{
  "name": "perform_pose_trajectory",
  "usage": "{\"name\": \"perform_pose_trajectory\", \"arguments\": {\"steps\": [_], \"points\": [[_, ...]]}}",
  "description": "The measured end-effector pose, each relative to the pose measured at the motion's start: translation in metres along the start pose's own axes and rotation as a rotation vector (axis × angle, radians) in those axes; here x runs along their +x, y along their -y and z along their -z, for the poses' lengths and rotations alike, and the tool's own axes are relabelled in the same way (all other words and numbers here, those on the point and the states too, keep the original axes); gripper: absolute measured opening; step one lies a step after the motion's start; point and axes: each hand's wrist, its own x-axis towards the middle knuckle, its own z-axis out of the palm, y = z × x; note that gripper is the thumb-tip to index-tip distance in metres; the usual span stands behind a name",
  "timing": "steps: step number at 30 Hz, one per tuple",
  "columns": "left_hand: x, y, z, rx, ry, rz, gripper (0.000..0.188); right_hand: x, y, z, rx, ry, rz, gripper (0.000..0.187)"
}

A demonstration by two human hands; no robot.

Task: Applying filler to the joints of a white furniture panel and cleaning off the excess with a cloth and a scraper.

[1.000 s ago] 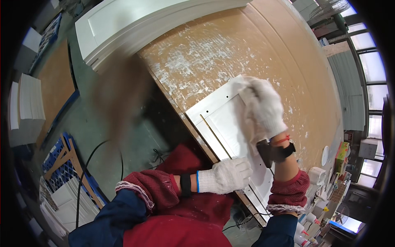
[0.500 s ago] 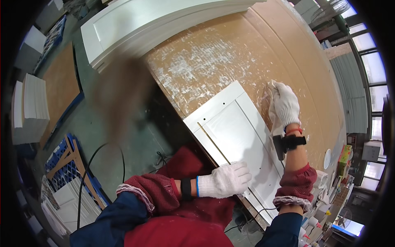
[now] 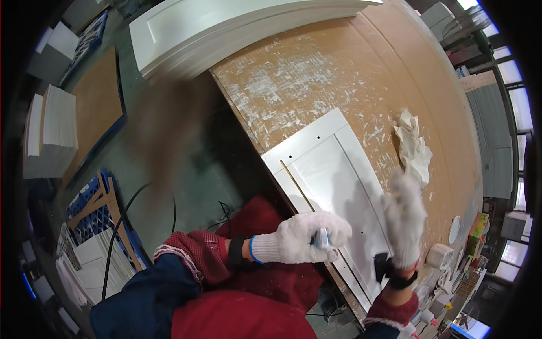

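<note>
My left hand (image 3: 307, 237), in a white knit glove, is closed around a short, shiny silver-blue metal piece (image 3: 320, 238) whose exact kind I cannot make out. It is just above the near left edge of a white panel (image 3: 333, 164), which has a raised frame, small dark holes and a thin brass-coloured strip (image 3: 297, 183) along one side. To the right of the panel is my gloved right hand (image 3: 405, 220), smeared by motion, its fingers unclear. Beyond its fingertips a crumpled off-white cloth (image 3: 414, 150) lies on the tan worktable (image 3: 361, 68).
White flakes and smears mark the table. A larger white panelled piece (image 3: 226, 34) lies across its far left end. A white roll (image 3: 438, 256) and small bottles stand at the right. A black cable (image 3: 116, 231) and stacked boards (image 3: 59, 124) are on the left.
My right hand has let go of the cloth and come back toward me, leaving it on the table. My left hand has lifted off the panel and now shows the metal piece.
</note>
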Motion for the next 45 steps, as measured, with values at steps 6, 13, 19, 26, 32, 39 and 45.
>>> {"name": "perform_pose_trajectory", "arguments": {"steps": [6,13,19,26,32,39,45], "points": [[-0.006,-0.01,-0.001,0.027,-0.217,-0.006,0.048,-0.066,0.058,-0.035,0.414,0.08,-0.067,0.061],[-0.018,-0.005,-0.006,0.024,-0.287,0.096,0.058,-0.07,0.078,-0.064,0.439,0.049,0.115,0.051],[-0.017,-0.023,-0.008,-0.385,-0.259,0.346,0.056,-0.067,0.081,-0.069,0.391,0.042,0.186,0.049],[-0.028,-0.02,-0.007,-0.137,-0.367,0.207,0.054,-0.044,0.067,-0.038,0.878,0.281,-0.277,0.031],[-0.032,-0.011,0.018,0.633,-0.196,-0.048,0.049,0.036,0.064,-0.082,0.388,0.286,0.057,0.042],[-0.034,0.004,0.022,0.829,0.145,0.05,0.049,0.06,0.078,-0.107,0.013,0.377,0.333,0.055],[-0.037,0.011,0.026,0.817,0.192,0.057,0.057,0.067,0.082,-0.109,0.086,0.448,0.355,0.05]]}}
